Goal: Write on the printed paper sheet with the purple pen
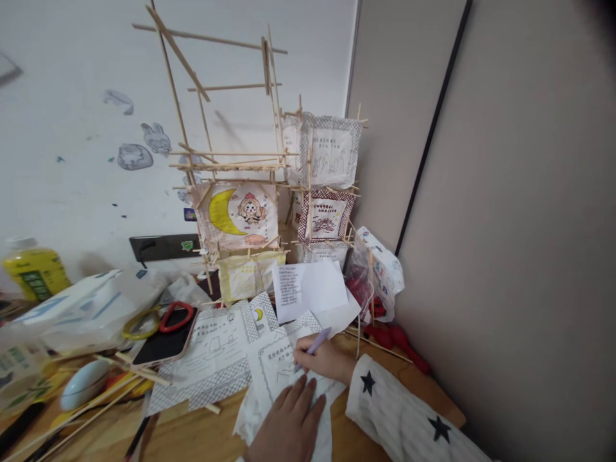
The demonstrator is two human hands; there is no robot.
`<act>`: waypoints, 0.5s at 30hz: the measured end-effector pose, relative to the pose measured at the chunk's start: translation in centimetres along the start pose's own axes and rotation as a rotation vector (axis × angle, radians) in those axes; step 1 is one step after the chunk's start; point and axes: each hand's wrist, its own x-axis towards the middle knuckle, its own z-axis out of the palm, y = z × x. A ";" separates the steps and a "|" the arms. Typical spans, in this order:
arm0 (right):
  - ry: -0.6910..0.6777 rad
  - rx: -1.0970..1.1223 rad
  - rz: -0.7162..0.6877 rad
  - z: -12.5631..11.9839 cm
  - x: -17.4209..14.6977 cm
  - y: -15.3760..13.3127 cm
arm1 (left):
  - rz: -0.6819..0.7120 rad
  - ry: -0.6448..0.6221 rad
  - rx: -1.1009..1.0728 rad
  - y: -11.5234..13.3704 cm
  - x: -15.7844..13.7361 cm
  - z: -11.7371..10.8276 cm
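A purple pen (318, 341) is gripped in my right hand (327, 359), its tip down on a white paper sheet (269, 378). That sheet carries handwritten characters, a patterned border and line drawings. My left hand (289, 420) lies flat on its lower part with the fingers stretched out. Just left of it lies another drawn sheet (216, 346) with boats and a lattice border. A page of handwriting (289, 292) leans behind my right hand, and a small moon drawing (260, 314) sits between the sheets.
Wooden-stick frames (235, 163) with drawn panels, one showing a yellow moon (224, 212), stand at the back. Scissors (176, 317) rest on a phone (161, 343) at left. Nearby are loose sticks (139, 369), a white pack (96, 308) and a yellow bottle (38, 273). A plastic bag (378, 273) stands right.
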 end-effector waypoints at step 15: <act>0.071 -0.052 -0.101 0.1 -0.1 -0.1 | 0.009 0.017 -0.002 -0.2 -0.1 0.5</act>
